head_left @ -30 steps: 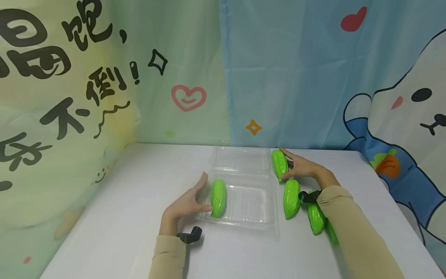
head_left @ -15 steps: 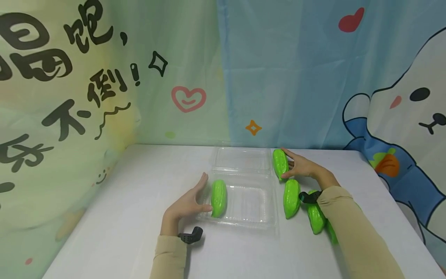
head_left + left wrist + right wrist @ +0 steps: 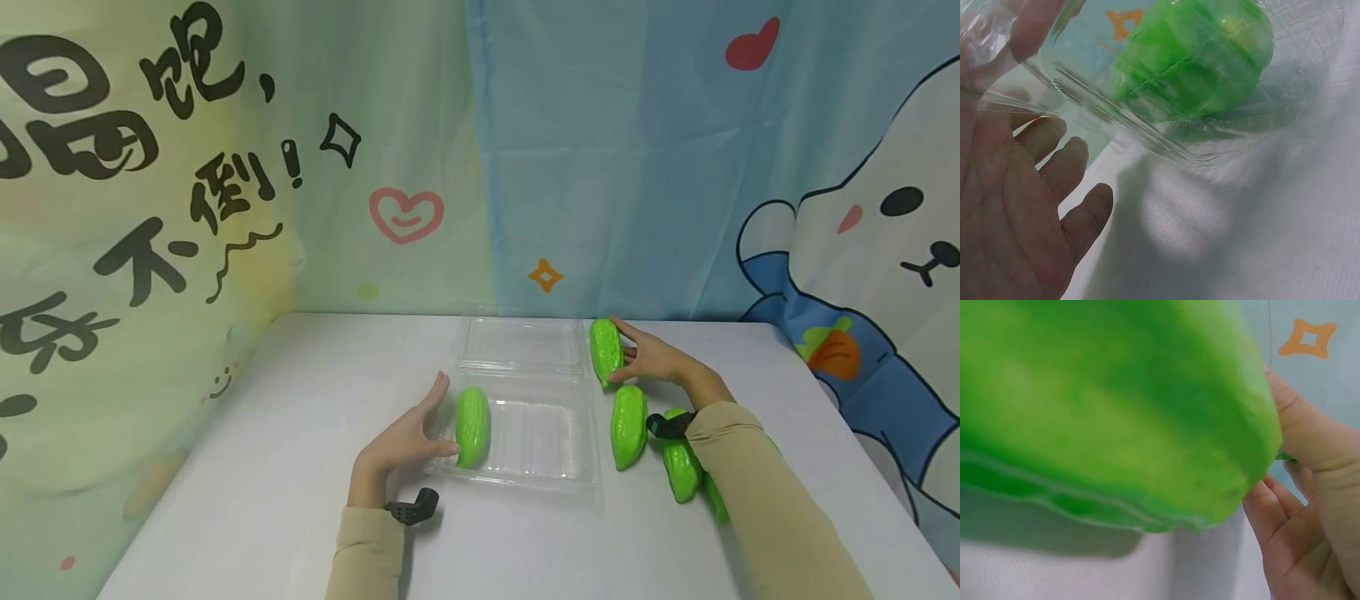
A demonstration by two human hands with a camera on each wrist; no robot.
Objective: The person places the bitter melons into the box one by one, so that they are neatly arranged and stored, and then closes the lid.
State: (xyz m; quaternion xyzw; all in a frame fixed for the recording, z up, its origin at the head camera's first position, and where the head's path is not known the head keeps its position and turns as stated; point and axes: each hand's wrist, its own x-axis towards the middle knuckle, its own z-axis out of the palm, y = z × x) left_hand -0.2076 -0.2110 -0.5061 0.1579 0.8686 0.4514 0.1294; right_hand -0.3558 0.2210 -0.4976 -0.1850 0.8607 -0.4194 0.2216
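A clear plastic clamshell box (image 3: 540,437) lies open on the table, its lid folded back. One green ridged toy fruit (image 3: 472,427) stands in the box's left side. My left hand (image 3: 397,437) rests against the box's left edge, fingers straight and thumb spread toward the front left corner; the left wrist view shows the plastic rim (image 3: 1116,119) crossing it. At the box's far right, beside the lid, my right hand (image 3: 660,364) grips another green toy fruit (image 3: 607,352) between thumb and fingers. That fruit fills much of the right wrist view, hiding some fingertips.
More green toy fruits lie right of the box: one (image 3: 628,427) just in front of the held fruit, another (image 3: 681,471) and a further one (image 3: 717,500) partly under the right forearm. A printed curtain (image 3: 412,150) hangs behind the white table (image 3: 300,467).
Very little differs. The head view tilts slightly, and my right hand with the held toy fruit shifts a touch to the right. The left hand keeps its place at the box.
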